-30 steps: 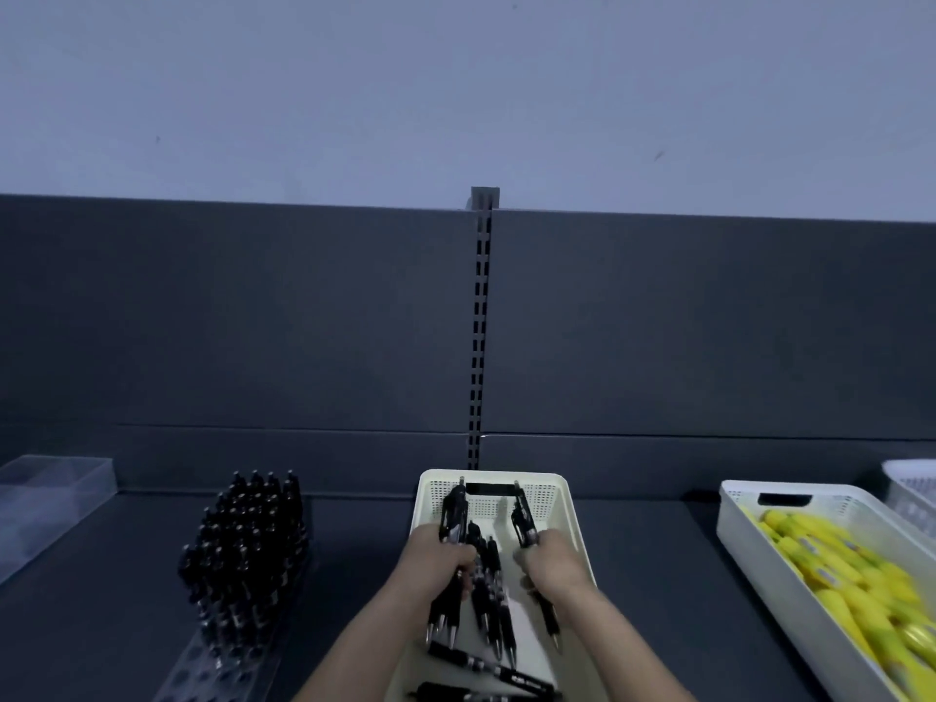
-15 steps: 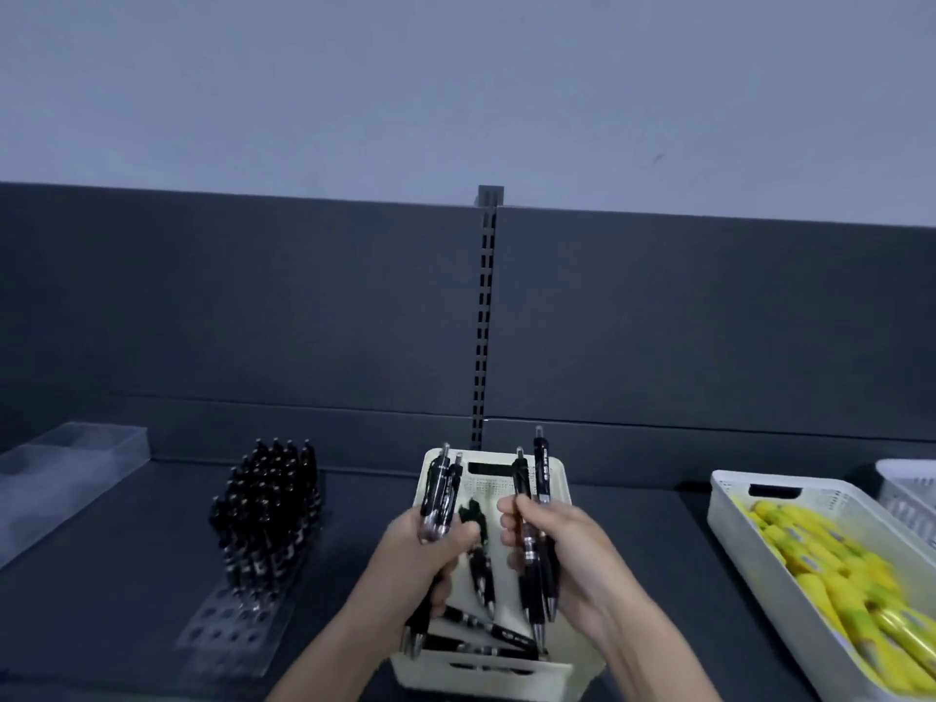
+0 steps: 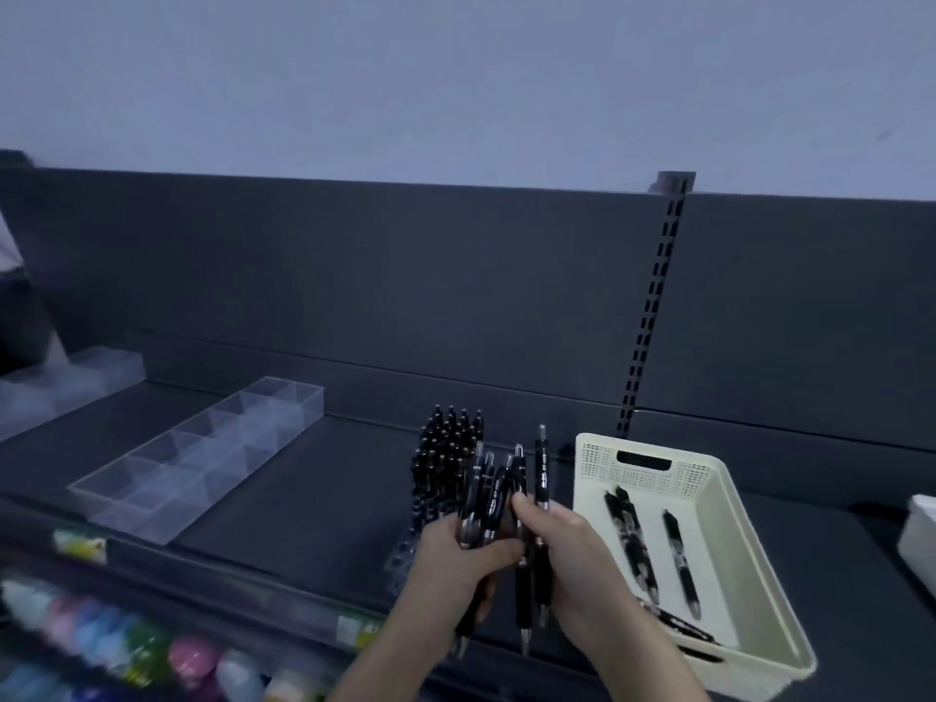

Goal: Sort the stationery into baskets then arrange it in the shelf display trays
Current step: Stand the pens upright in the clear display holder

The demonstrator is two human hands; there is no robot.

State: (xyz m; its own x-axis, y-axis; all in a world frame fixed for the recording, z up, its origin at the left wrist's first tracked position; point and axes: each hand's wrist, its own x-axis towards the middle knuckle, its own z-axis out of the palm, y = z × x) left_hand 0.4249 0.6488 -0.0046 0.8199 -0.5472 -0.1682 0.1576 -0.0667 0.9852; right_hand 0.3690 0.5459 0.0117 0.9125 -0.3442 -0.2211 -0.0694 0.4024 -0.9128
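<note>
Dark shelf (image 3: 329,499), grey wall (image 3: 456,83) behind. Clear tray (image 3: 202,458) at left. Racked pens (image 3: 445,448) centre. Left hand (image 3: 456,559) grips pen bundle (image 3: 494,499); right hand (image 3: 572,554) grips two pens (image 3: 541,473) alongside. Basket (image 3: 734,549) at right, loose pens (image 3: 633,539) inside.

Dim, bluish light, shadows soft and faint

A cold blue-grey cast and low contrast lie over everything; the pale basket (image 3: 643,481) is the brightest thing, while the black pens (image 3: 541,473) merge into the dark shelf (image 3: 329,499). Blur smears the coloured items (image 3: 192,656) at lower left and softens the clear tray (image 3: 202,463) — the back panel (image 3: 405,276) has a top edge that tilts and bows with wide-angle distortion
</note>
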